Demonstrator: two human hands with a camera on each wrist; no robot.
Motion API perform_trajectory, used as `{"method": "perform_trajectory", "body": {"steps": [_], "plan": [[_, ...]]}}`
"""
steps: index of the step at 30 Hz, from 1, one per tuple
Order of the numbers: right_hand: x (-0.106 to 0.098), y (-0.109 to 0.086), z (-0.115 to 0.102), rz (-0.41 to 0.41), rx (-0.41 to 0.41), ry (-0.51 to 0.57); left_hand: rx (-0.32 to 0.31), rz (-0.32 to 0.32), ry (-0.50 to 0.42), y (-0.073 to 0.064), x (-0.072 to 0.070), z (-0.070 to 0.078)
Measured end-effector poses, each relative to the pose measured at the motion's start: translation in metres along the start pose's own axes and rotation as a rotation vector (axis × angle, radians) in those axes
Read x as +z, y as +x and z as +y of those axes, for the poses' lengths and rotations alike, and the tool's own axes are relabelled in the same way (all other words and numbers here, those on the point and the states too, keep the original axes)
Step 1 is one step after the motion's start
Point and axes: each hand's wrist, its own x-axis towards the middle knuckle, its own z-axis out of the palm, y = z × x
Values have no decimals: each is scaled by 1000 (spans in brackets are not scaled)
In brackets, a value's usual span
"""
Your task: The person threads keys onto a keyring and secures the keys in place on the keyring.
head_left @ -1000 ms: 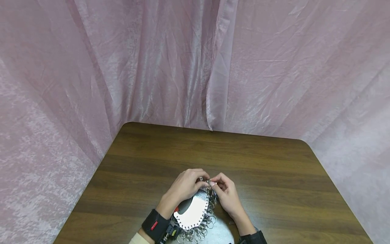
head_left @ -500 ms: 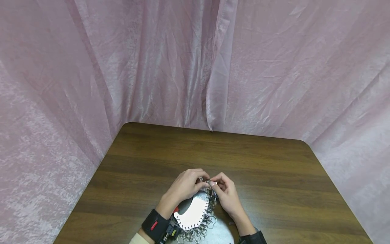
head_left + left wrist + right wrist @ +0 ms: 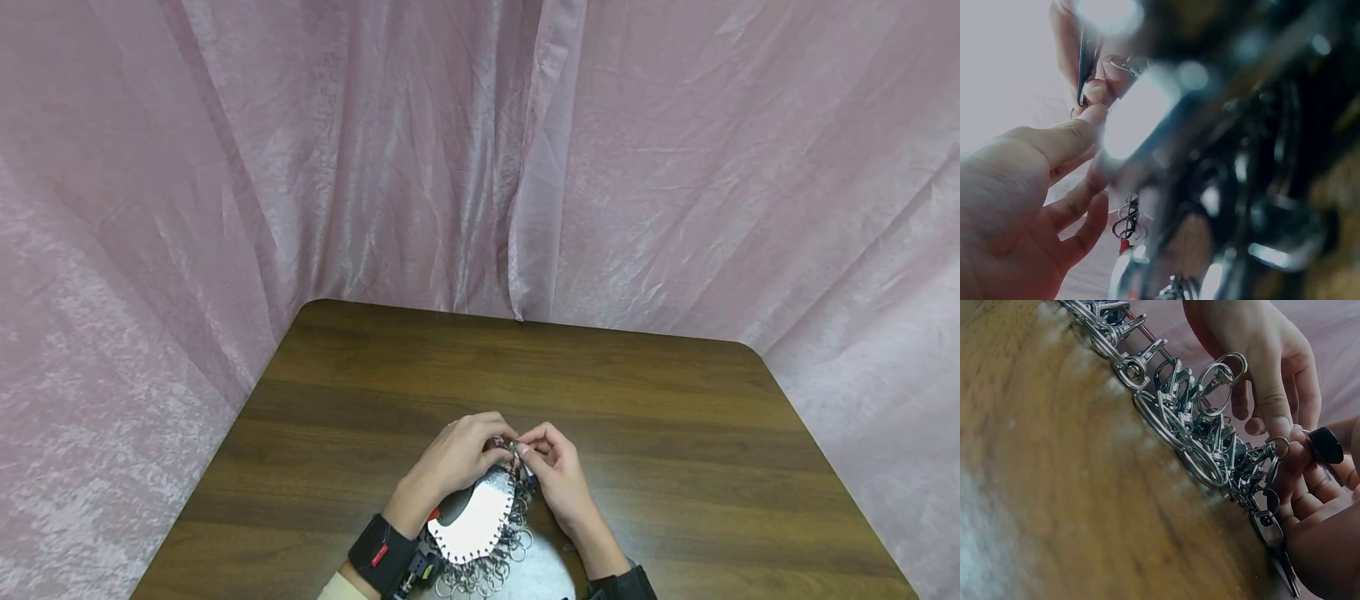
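Closest to you are the black wristband (image 3: pixel 381 550) on your left arm, below it the edge of a pale sleeve (image 3: pixel 343 588), and a second dark band (image 3: pixel 624 585) on your right arm. Between your forearms lies a bright, mirror-like plate (image 3: pixel 476 529), near the front of the tabletop (image 3: pixel 637 417). Metal clasps (image 3: pixel 1210 437) with rings crowd its edge, spilling onto the wood. A bit of red (image 3: pixel 433 516) shows by your left wrist; what it is, you can't tell from here.

At the plate's far end your hands meet. Your left hand (image 3: pixel 461 454) pinches a clasp at the end of the row between thumb and fingers, though the fingertips hide part of it. Your right hand (image 3: pixel 562 483) seems to grip a small dark piece (image 3: pixel 1324 445) between thumb and forefinger, right beside your left thumb.

The step in hand looks like fine work on that one fitting, apparently mid-way. The next move probably calls for a steady left pinch while your right fingertips line up their piece, without snagging the neighbouring rings.

Past your hands, the tabletop runs back to a pink curtain (image 3: pixel 450 150).
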Motion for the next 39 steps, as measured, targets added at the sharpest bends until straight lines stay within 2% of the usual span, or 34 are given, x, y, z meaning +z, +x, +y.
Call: {"method": "perform_trajectory", "body": {"steps": [9,12,24,39], "plan": [[0,1,0,29,19,16,-25,-14,-16,2,0,1],[-1,7,-1,22,32,19,-40,-8,-12,5,-1,-1],[-9,33,-3,-35,35,3,-59,64,39,20,-5,-11],[-6,29,-2,-53,0,-9,-57,60,84,15,-9,-8]]}}
